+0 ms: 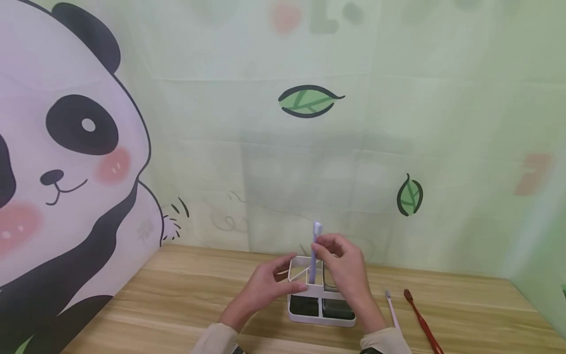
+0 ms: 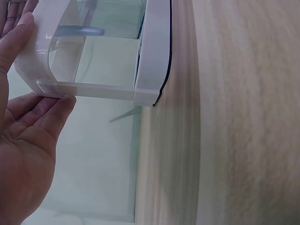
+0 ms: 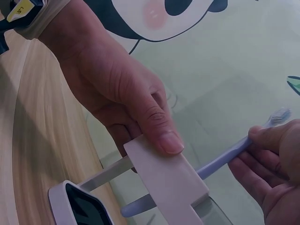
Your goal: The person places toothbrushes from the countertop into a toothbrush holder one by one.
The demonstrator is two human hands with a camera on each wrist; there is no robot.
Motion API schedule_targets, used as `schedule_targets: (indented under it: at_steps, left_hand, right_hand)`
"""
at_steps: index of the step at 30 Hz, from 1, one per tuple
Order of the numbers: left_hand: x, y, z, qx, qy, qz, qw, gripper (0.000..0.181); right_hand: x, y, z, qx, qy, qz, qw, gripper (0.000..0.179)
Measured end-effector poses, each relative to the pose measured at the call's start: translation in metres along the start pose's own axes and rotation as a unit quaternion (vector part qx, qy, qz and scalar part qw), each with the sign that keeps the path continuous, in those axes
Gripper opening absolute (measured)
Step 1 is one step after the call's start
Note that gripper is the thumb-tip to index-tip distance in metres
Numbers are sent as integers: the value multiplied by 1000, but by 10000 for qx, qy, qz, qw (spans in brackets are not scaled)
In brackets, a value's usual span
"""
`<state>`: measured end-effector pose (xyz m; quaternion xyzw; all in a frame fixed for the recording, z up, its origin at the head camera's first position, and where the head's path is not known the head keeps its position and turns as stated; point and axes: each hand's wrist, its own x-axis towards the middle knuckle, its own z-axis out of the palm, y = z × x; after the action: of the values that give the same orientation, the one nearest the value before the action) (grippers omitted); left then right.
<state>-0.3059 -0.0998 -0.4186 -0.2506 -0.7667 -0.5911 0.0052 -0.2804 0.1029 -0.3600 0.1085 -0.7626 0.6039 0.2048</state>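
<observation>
A white two-tier toothbrush holder (image 1: 327, 293) stands on the table, its upper rack divided into compartments and its base dark inside. My left hand (image 1: 265, 282) grips the upper rack from the left; the right wrist view shows that thumb on the white front face (image 3: 164, 173). Between thumb and fingers my right hand (image 1: 347, 265) pinches a light purple toothbrush (image 1: 313, 265) near its head, bristles up. The handle passes down through a rack compartment, and its rounded lower end (image 3: 138, 206) shows below the rack. In the left wrist view that end (image 2: 82, 31) hangs above the base.
To the right of the holder, a pale toothbrush (image 1: 391, 309) and a red toothbrush (image 1: 422, 319) lie on the wooden table (image 1: 185, 290). Close behind the table hangs a green backdrop (image 1: 199, 123) printed with a panda and leaves.
</observation>
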Motion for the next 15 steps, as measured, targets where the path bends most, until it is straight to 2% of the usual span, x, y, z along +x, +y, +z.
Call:
schedule_targets:
  at_steps: [15]
  left_hand:
    - [0,1,0,97,3,-79,9999,80]
  right_hand:
    - [1,9,0,-212,-528,157,9983,11]
